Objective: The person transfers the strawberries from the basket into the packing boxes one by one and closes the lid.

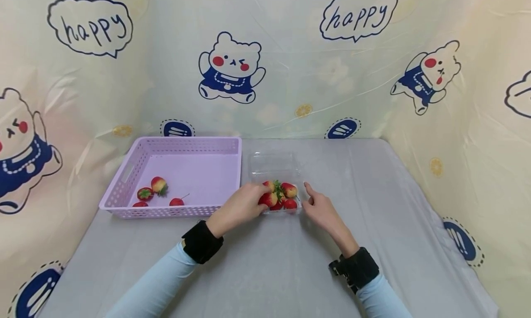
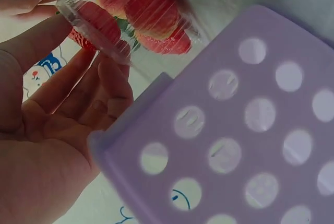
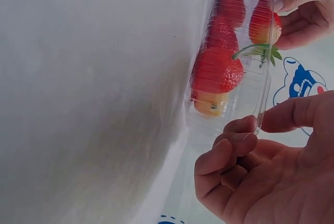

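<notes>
A clear plastic clamshell box (image 3: pixel 250 91) stands near the middle of the table with its lid (image 1: pixel 273 163) folded back. Inside it lie several red and yellow strawberries (image 1: pixel 289 189). My left hand (image 1: pixel 239 206) reaches in over the box's left side. Its thumb and fingers hold one strawberry (image 3: pixel 264 20) at the rim, also seen in the left wrist view. At the opposite side, my right hand (image 1: pixel 322 212) pinches the box's rim between thumb and forefinger, its other fingers curled.
A lilac perforated basket (image 1: pixel 195 156) stands close by on the left. Near its front lie strawberries (image 1: pixel 158 184) and a small red fruit with a thin stem (image 1: pixel 176 202). Grey cloth covers the table (image 1: pixel 265 267), and a printed curtain (image 1: pixel 290 78) hangs behind.
</notes>
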Action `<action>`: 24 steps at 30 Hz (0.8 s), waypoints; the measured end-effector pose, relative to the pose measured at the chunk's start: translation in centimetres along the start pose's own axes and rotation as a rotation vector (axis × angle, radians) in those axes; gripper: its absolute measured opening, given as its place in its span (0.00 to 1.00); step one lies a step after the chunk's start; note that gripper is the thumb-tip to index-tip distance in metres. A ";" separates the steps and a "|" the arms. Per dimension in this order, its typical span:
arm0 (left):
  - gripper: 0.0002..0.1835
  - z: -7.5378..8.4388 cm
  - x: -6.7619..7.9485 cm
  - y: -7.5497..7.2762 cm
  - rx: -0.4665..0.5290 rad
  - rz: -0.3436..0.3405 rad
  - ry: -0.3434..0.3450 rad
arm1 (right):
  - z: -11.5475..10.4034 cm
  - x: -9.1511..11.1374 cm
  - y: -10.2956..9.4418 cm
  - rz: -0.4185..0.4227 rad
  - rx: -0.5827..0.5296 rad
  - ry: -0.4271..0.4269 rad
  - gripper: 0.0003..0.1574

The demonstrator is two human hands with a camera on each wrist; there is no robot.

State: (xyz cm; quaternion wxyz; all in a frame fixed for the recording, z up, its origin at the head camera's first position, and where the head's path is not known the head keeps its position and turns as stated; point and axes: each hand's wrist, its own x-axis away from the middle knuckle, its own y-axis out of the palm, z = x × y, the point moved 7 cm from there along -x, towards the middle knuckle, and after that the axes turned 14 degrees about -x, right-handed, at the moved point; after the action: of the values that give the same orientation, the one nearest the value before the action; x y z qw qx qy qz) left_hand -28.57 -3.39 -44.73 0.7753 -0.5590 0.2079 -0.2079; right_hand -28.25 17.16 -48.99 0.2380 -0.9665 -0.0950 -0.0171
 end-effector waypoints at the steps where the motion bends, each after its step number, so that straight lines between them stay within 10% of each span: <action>1: 0.23 -0.1 -0.1 0.1 0.003 -0.009 -0.003 | 0.0 0.0 0.0 -0.001 -0.001 0.001 0.40; 24: 0.18 -0.2 -2.1 1.0 -0.035 -0.125 0.124 | -0.1 -0.2 0.0 -0.009 -0.010 0.007 0.41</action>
State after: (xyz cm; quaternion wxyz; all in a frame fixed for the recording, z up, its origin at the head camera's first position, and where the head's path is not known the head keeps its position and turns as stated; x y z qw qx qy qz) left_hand -30.30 -2.15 -45.58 0.7365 -0.5704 0.2237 -0.2866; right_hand -28.43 17.09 -48.94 0.2334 -0.9671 -0.0983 -0.0221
